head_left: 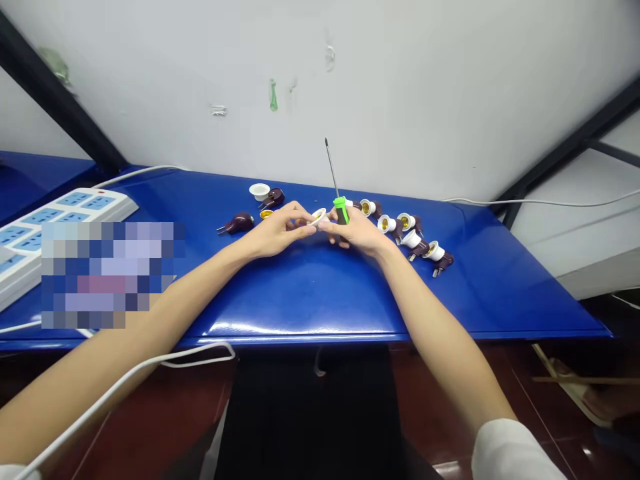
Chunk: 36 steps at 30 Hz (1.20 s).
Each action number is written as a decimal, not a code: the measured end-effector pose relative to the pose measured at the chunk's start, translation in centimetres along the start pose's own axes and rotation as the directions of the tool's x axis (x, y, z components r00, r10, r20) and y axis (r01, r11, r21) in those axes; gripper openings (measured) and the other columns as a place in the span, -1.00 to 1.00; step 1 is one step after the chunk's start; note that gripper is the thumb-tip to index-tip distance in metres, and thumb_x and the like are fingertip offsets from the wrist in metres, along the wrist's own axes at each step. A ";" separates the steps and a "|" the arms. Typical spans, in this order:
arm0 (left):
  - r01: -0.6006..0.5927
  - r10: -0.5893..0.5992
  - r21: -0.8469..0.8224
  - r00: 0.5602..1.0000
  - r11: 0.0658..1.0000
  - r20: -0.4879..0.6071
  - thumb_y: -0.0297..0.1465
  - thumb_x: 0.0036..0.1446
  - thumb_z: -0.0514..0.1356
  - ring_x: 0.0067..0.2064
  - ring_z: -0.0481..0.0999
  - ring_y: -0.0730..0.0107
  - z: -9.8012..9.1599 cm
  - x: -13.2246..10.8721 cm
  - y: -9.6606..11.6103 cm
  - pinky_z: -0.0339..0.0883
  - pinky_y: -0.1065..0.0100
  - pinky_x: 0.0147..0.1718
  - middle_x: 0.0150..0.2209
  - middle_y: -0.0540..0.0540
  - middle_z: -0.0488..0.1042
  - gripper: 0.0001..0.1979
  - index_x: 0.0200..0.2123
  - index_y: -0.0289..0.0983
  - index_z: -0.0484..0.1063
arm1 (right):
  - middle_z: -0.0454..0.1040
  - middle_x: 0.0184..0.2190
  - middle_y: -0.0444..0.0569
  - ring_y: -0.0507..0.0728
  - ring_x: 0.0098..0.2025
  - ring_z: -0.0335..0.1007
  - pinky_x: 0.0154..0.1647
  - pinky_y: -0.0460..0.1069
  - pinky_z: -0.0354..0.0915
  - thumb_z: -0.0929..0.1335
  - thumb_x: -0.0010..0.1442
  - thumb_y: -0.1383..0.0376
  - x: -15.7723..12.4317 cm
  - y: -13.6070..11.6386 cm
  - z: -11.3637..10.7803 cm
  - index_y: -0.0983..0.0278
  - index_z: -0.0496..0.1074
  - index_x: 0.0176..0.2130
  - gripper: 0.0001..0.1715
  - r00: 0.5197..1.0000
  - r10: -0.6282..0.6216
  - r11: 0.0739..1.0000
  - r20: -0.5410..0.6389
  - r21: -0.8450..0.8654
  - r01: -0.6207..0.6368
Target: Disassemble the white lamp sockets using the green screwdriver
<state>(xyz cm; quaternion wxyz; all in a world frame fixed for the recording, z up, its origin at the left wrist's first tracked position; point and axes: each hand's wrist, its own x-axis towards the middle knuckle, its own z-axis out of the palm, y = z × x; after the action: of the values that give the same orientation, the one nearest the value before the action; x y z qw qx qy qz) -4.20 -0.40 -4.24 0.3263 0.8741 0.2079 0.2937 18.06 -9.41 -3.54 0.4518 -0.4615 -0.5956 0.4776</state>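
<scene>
Over the blue metal table [320, 293], my left hand [283, 230] and my right hand [353, 233] meet at the fingertips. Between them is a small white lamp socket [319, 215], pinched by the left fingers and touching the right fingers. My right hand grips a green-handled screwdriver [341, 210], its thin shaft rising up and back. To the right lies a curved row of several white sockets with dark brown plug parts [407, 233]. Left of my hands are a dark brown plug [237, 223], another plug [273, 198], a white cap [259, 191] and a brass-coloured ring [266, 214].
A white multi-socket power strip [65, 227] lies at the table's left end, partly covered by a pixelated patch. A white cable [140, 173] runs along the back, and another crosses below my left forearm. A white wall [320, 80] stands behind the table.
</scene>
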 end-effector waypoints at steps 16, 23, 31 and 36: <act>0.043 -0.042 0.061 0.999 0.997 -0.024 -0.13 0.34 0.29 -0.23 0.45 0.31 -1.1 -0.3 0.5 0.39 0.21 -0.13 -0.22 -0.10 0.49 -0.72 -0.23 -0.24 0.55 | 0.40 -0.42 -0.23 0.04 -0.45 0.32 -0.42 -0.02 0.19 0.54 0.18 0.01 -1.0 -0.9 -0.4 0.19 0.32 -0.19 -0.53 0.995 0.086 0.939 -0.058 -0.329 -0.100; 0.052 -0.027 0.311 0.996 0.949 -0.086 -0.14 0.20 0.43 0.03 0.46 0.11 -2.7 -0.6 0.9 0.39 0.06 0.13 -0.06 -0.18 0.48 -0.58 0.04 -0.21 0.56 | 0.42 -0.42 -0.21 0.08 -0.40 0.40 -0.33 0.01 0.24 0.50 0.23 0.03 -0.9 -0.7 -0.2 0.19 0.29 -0.26 -0.59 0.992 0.064 0.884 -0.112 -0.454 -0.108; -0.116 0.077 0.179 0.974 0.977 0.212 0.09 0.28 0.30 0.14 0.46 0.03 -1.0 -1.3 2.0 0.37 0.02 0.17 0.14 -0.25 0.49 -0.40 0.25 -0.11 0.53 | 0.40 -0.45 -0.25 0.03 -0.49 0.29 -0.47 -0.03 0.17 0.57 0.17 0.03 -1.2 -1.4 1.1 0.19 0.33 -0.17 -0.52 0.989 0.138 0.937 0.049 -0.330 -0.114; -0.089 0.059 0.136 0.976 0.987 0.212 0.11 0.26 0.29 0.08 0.48 0.08 -1.2 -1.3 1.6 0.36 0.08 0.12 0.10 -0.24 0.55 -0.41 0.15 -0.17 0.57 | 0.39 -0.47 -0.26 0.02 -0.51 0.27 -0.48 -0.04 0.17 0.57 0.18 0.02 -1.3 -1.2 1.3 0.18 0.31 -0.22 -0.52 0.989 0.133 0.946 0.070 -0.308 -0.105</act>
<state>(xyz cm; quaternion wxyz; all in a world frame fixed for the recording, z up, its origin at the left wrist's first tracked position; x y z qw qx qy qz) -5.66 -1.68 -2.84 0.2706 0.9284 0.1608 0.1972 16.87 -10.99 -2.67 0.3187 -0.5385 -0.6526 0.4273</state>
